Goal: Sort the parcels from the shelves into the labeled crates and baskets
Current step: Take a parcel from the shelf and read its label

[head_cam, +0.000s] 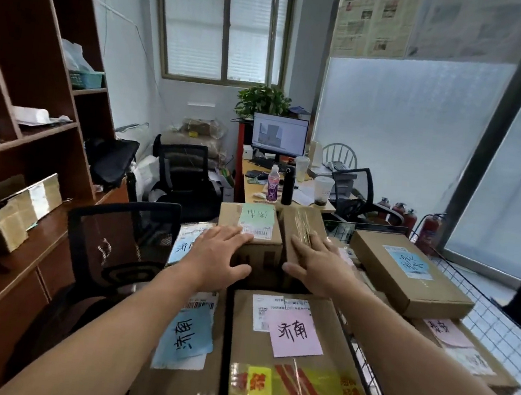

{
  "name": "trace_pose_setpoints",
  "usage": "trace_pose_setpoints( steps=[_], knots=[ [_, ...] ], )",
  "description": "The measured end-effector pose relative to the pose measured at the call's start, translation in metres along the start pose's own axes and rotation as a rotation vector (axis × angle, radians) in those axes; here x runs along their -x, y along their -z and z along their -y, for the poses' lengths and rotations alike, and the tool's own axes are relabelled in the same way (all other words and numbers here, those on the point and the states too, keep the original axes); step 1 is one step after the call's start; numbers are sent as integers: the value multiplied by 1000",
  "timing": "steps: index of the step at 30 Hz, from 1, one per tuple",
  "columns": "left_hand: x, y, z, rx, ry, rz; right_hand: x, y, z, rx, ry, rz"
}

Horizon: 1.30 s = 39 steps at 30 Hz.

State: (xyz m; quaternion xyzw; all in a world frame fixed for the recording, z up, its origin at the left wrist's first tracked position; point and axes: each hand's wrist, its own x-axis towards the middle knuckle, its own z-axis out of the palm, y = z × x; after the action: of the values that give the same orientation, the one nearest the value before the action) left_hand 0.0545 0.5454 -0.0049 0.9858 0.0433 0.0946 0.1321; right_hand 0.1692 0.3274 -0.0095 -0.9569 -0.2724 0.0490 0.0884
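Observation:
Two cardboard parcels stand side by side ahead of me. My left hand [218,256] lies flat on the near top edge of the green-label box [256,221], fingers spread. My right hand [313,265] presses on the tape-wrapped box [303,225] beside it, thumb out to the left. Nearer me lie a large pink-label parcel [292,363] and a blue-label parcel [181,367]. To the right, a flat box with a blue label [406,272] rests over a pink-label box [459,353] inside a black wire basket [498,325].
A brown shelf unit [16,137] on the left holds a taped parcel [21,205]. A black mesh chair [118,239] stands at the left of the pile. Behind are a desk [285,200] with monitor and bottles, and fire extinguishers [412,221].

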Motion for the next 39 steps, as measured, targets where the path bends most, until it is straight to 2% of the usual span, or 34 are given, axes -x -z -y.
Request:
trace_pose_setpoints(
  steps=[3, 6, 8, 10, 15, 19, 24, 31, 39],
  knots=[
    [9, 3, 5, 15, -67, -46, 15, 7, 11, -30, -51, -12],
    [21, 3, 3, 25, -181, -148, 41, -2, 13, -152, -95, -245],
    [26, 1, -5, 9, -243, -226, 66, -8, 10, -119, -133, -396],
    [26, -2, -18, -11, -293, -279, 92, -12, 6, -51, -208, -452],
    [27, -22, -75, -53, -435, -249, 160, -13, -15, 115, -424, -418],
    [43, -36, -143, 67, -553, -189, 233, -15, -47, 152, -589, -413],
    [91, -60, -240, 161, -756, -122, 355, -21, -81, 185, -886, -410],
    [211, -100, -382, 173, -989, 42, 570, -38, -93, 240, -1199, -338],
    [401, -126, -529, 252, -1312, 209, 810, -73, -60, 288, -1587, -238]
  ],
)
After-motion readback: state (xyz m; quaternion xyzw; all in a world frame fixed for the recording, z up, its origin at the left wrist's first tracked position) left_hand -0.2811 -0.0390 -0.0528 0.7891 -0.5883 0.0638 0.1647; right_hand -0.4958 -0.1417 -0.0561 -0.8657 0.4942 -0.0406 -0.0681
